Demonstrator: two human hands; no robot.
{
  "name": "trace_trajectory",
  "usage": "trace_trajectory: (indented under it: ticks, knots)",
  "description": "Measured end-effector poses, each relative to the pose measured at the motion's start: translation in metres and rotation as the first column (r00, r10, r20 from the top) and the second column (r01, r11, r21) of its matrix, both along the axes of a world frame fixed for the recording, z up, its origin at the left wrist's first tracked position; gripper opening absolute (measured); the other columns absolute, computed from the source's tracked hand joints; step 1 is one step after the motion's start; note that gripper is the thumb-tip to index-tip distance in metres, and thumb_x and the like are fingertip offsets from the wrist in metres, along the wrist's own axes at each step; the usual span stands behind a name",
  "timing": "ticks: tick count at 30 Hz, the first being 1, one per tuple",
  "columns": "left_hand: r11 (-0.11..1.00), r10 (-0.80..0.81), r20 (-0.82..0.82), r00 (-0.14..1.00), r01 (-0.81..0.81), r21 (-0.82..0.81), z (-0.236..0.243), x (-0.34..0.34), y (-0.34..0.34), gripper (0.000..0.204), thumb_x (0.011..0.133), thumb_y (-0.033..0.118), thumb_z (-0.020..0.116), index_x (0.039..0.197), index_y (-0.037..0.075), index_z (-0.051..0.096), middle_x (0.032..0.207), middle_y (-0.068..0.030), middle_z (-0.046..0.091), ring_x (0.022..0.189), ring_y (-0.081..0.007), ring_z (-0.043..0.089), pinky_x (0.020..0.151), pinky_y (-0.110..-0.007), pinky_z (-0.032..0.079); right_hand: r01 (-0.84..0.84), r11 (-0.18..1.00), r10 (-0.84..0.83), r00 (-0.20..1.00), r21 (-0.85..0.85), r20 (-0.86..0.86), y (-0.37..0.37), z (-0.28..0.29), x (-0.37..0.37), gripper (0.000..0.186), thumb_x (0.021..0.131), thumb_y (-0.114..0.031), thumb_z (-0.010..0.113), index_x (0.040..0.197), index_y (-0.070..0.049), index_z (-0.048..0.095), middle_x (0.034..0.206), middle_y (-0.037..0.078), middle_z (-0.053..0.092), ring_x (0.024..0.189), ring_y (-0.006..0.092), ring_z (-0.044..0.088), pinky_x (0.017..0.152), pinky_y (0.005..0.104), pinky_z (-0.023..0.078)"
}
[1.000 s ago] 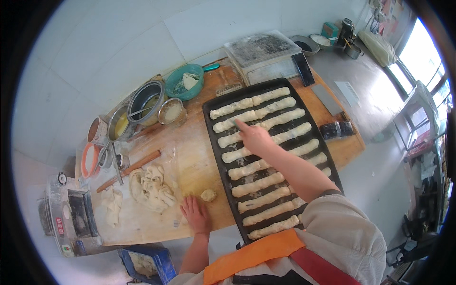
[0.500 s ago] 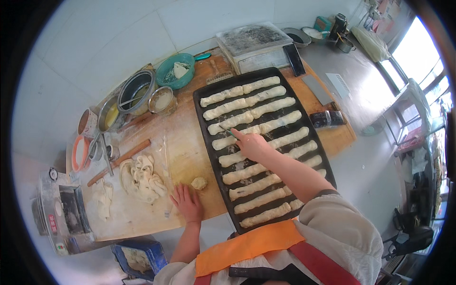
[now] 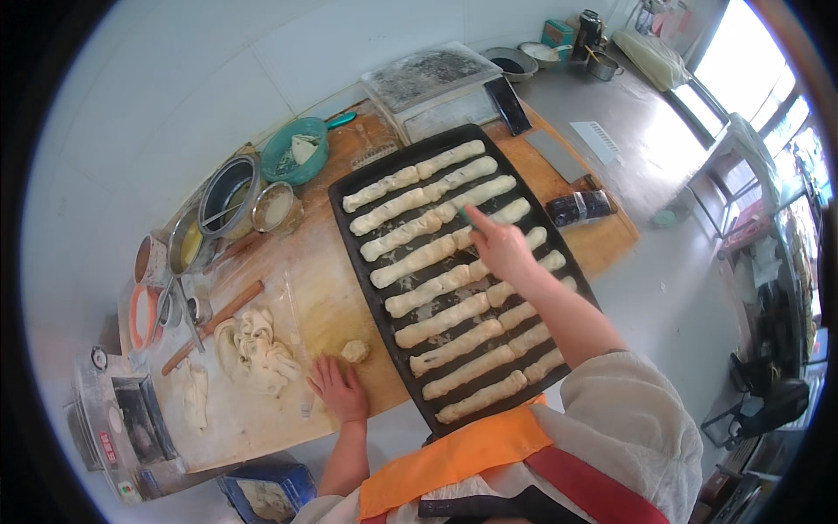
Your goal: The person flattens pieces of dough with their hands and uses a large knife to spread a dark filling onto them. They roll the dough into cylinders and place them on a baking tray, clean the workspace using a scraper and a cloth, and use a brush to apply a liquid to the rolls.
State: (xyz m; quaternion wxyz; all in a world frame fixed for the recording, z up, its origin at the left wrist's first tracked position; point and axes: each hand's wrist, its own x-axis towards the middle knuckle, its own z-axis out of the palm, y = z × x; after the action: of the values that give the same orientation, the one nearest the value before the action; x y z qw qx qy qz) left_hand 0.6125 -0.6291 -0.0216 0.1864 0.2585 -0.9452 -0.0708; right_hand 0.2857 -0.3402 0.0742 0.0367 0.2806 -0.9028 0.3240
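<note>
On the worktop lies a large dark baking tray [image 3: 401, 160] with rows of long, pale filled dough rolls [image 3: 425, 227]. My right hand [image 3: 504, 249] is over the upper middle of the tray, its fingers closed on a small green-handled blade [image 3: 463, 215]. The blade's tip is hard to make out; it is close to the third row from the far end. My left hand [image 3: 340, 390] lies flat with fingers spread on the board's near edge, holding nothing. Just beyond its fingertips sits a small lump of dough [image 3: 355, 351].
Left on the wooden board [image 3: 327, 288] are a dough heap [image 3: 262, 354], a rolling pin [image 3: 214, 327], and several bowls and pots. A green basin [image 3: 292, 157] and flour-dusted scale [image 3: 432, 83] stand behind. A dark package [image 3: 579, 208] lies right of the tray.
My right hand has moved right and slightly farther away over the tray with the blade. My left hand stays on the board. The whole view has shifted a little.
</note>
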Motion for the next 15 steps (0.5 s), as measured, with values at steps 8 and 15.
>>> trace_trajectory:
  ticks: [8, 15]
  knots:
    - [1.000, -0.001, 0.030, 1.000, 0.001, -0.011, 0.000, -0.002, 0.001, 0.042, 0.098, 0.023, 0.055, 0.133, 0.001, 0.057, 0.150, -0.0133, 0.049, 0.146, -0.0337, 0.035, 0.121, -0.058, 0.013, 0.128, 0.975, -0.149, 0.983, 0.183, 0.106, 0.045, 0.005, -0.043, 0.051, 0.094, -0.020, 0.060, 0.144, -0.020, 0.053, 0.084, 0.024, 0.068, 0.081, 0.0416, 0.066, 0.074, 0.0508, 0.052]
    - [1.000, -0.010, 0.044, 0.999, 0.011, -0.023, 0.003, 0.007, 0.001, 0.045, 0.098, 0.023, 0.056, 0.136, -0.001, 0.054, 0.151, -0.0151, 0.046, 0.146, -0.0359, 0.033, 0.121, -0.060, 0.013, 0.249, 0.927, -0.292, 0.948, 0.279, 0.123, 0.078, 0.004, -0.058, 0.051, 0.094, -0.016, 0.058, 0.145, -0.012, 0.052, 0.084, 0.025, 0.069, 0.081, 0.0405, 0.068, 0.073, 0.0499, 0.054]
